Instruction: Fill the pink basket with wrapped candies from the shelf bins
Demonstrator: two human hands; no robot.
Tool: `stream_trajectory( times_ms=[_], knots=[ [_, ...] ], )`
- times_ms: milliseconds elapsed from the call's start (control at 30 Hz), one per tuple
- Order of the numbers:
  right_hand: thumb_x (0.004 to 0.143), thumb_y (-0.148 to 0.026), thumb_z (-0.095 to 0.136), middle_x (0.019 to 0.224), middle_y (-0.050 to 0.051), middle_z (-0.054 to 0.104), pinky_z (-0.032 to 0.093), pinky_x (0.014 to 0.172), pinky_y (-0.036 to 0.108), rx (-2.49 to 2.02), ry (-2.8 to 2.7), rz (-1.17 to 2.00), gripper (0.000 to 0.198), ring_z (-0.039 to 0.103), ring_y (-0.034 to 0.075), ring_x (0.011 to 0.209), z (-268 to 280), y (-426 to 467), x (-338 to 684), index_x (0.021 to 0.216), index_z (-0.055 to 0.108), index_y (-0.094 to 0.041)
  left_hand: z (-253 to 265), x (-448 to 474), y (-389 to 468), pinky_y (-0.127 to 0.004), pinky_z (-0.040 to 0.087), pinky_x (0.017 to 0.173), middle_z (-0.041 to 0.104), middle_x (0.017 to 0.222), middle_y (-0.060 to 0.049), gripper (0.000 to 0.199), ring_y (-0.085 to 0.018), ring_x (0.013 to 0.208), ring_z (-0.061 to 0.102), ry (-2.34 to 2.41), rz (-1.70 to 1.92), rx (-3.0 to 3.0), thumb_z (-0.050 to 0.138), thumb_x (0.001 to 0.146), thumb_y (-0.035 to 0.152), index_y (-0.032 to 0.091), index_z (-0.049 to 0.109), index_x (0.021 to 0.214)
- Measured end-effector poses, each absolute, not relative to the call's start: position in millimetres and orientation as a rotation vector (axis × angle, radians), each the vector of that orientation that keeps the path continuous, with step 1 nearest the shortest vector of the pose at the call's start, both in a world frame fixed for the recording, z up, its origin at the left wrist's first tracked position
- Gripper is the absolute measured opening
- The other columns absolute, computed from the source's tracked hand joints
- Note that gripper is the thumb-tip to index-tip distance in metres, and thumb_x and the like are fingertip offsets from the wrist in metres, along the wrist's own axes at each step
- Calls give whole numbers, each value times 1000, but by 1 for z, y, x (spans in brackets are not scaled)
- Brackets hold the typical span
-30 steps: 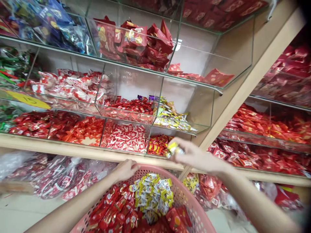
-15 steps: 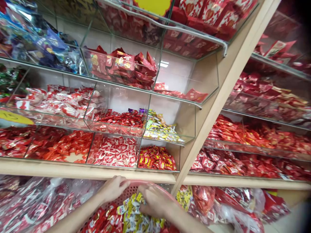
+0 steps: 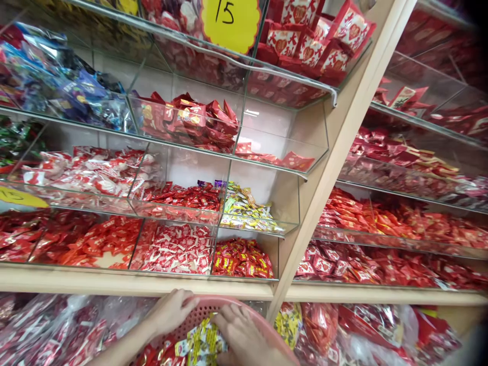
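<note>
A pink plastic basket point(image 3: 263, 323) with a perforated wall is at the bottom centre, partly cut off by the frame edge. Inside lie yellow-and-white wrapped candies point(image 3: 202, 341) beside red wrapped candies point(image 3: 162, 353). My left hand point(image 3: 173, 311) is closed over the basket's far-left rim. Over the basket's right side, my right hand point(image 3: 242, 330) lies against the yellow candies, fingers stretched out and slightly apart. Its fingertips partly hide the candies under them.
Glass-fronted shelves hold red candies point(image 3: 242, 256), pink-and-white candies point(image 3: 179, 249) and yellow candies point(image 3: 249, 208). A wooden ledge point(image 3: 133, 282) runs just beyond the basket, meeting a slanted wooden post point(image 3: 324, 188). Bagged candies point(image 3: 320, 325) sit below the ledge. A yellow price sign point(image 3: 231, 23) hangs above.
The view has tilted upward, so the shelves, basket and hands sit lower. My right hand's fingers have gone from curled to more stretched out over the candies. The left hand keeps the rim.
</note>
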State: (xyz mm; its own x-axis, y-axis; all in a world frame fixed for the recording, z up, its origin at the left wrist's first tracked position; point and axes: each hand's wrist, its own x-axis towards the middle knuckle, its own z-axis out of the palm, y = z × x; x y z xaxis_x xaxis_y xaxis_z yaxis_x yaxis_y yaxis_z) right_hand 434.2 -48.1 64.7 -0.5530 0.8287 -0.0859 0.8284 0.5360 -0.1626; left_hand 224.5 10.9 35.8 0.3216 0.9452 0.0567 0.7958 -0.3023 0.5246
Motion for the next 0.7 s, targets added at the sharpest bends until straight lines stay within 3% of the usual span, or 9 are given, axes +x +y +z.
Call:
stream_trajectory(
  times_ms=[100,200,333,400,567,700],
  knots=[
    [56,-35,73,114,8,51,35,92,42,-1415,-2759,391,63,44,28,108,81,-50,438,113,50,-21,39,224,9,-25,33,60,63,68,-4,46,-19,69,57,1555,497,2175,30,83,51,19,60,71],
    [59,-42,71,117,7,51,39,88,35,-1255,-2625,703,73,47,24,106,143,-50,447,124,42,-25,41,223,8,-25,33,60,63,69,-4,46,-19,69,58,1559,494,2177,29,83,51,19,60,72],
    [78,-39,55,88,3,62,44,73,27,-953,-2314,879,39,56,12,77,253,-29,458,112,51,-19,40,222,9,-25,30,57,62,65,-3,46,-19,66,58,1562,479,2212,28,84,52,20,58,68],
    [75,-36,58,79,1,61,44,67,25,-915,-2161,807,33,54,10,69,288,-6,460,102,55,-17,39,221,9,-26,30,57,63,66,-3,45,-19,67,59,1567,489,2221,28,84,51,21,57,68],
    [63,-27,69,68,-1,59,42,64,22,-1172,-2101,761,21,51,7,62,297,61,457,76,61,-12,37,221,9,-27,30,58,65,69,-3,44,-20,70,60,1563,496,2227,29,84,51,21,58,69],
    [54,-38,74,59,-3,58,37,49,19,-1521,-2314,905,32,45,5,51,288,90,458,71,65,-13,37,220,10,-27,32,61,66,71,-4,45,-21,73,60,1563,502,2226,28,84,52,22,59,69]
  ],
)
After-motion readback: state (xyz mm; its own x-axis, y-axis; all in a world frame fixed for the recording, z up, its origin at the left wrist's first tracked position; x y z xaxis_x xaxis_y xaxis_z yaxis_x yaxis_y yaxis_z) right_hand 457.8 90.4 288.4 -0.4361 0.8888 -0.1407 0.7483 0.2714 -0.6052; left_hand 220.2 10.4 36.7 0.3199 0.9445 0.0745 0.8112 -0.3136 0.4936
